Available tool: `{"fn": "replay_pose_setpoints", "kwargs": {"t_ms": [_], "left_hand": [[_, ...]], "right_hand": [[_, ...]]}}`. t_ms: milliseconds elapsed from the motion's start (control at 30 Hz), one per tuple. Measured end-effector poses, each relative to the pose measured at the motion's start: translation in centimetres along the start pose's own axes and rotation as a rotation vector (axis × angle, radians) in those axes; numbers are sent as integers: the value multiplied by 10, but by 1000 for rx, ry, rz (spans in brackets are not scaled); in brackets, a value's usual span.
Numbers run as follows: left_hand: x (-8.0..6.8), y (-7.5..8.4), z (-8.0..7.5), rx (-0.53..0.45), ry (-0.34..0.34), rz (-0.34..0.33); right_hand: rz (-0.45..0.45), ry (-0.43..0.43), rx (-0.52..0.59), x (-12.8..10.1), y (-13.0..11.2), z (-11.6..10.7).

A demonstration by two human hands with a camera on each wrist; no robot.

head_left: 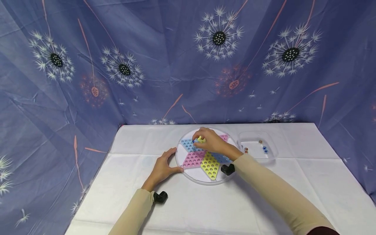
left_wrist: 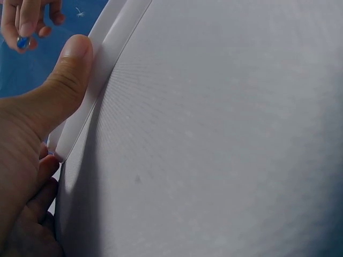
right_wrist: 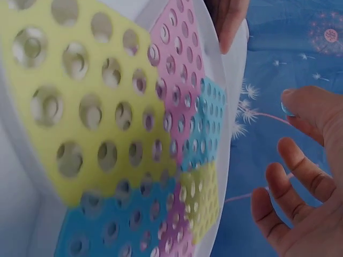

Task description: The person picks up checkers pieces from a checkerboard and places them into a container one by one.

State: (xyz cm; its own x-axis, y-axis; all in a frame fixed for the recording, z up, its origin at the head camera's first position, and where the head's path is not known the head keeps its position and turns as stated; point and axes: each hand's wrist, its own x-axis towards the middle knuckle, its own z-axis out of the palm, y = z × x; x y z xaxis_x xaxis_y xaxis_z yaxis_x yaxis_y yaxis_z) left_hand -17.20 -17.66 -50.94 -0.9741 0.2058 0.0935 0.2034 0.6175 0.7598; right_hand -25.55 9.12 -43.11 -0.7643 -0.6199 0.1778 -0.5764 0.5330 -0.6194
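Note:
A round white Chinese checkers board (head_left: pixel 188 178) with pink, yellow and blue hole-filled sections lies on the table. Over its far left part, my right hand (head_left: pixel 209 140) pinches a small blue marble (left_wrist: pixel 22 42) between thumb and fingertips. The other fingers of that hand are loosely bent in the right wrist view, and the marble shows above the light blue section (head_left: pixel 188 143). At the board's near left edge rests my left hand (head_left: pixel 163 166), thumb and fingers spread along the rim (left_wrist: pixel 107 53). The right forearm covers part of the board's right side.
Right of the board stands a clear plastic container (head_left: pixel 271 158) holding several marbles, among them blue ones (head_left: pixel 265 149) and an orange-brown one (head_left: pixel 246 150). A white cloth (head_left: pixel 188 209) covers the table. Blue dandelion-patterned fabric (head_left: pixel 176 65) hangs behind it and on the left.

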Motion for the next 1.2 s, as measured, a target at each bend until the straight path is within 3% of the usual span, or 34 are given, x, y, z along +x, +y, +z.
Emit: {"fn": "replay_pose_setpoints", "kwargs": {"t_ms": [367, 700, 1000, 1200], "left_hand": [[-1, 0, 1, 2, 2, 1], [-2, 1, 1, -9, 4, 9], [-2, 0, 1, 1, 0, 1], [-1, -2, 2, 9, 5, 4]], "right_hand": [[-17, 86, 1, -31, 17, -32], [96, 133, -61, -71, 43, -67], [160, 235, -121, -110, 73, -92], [190, 259, -155, -129, 83, -103]]}}
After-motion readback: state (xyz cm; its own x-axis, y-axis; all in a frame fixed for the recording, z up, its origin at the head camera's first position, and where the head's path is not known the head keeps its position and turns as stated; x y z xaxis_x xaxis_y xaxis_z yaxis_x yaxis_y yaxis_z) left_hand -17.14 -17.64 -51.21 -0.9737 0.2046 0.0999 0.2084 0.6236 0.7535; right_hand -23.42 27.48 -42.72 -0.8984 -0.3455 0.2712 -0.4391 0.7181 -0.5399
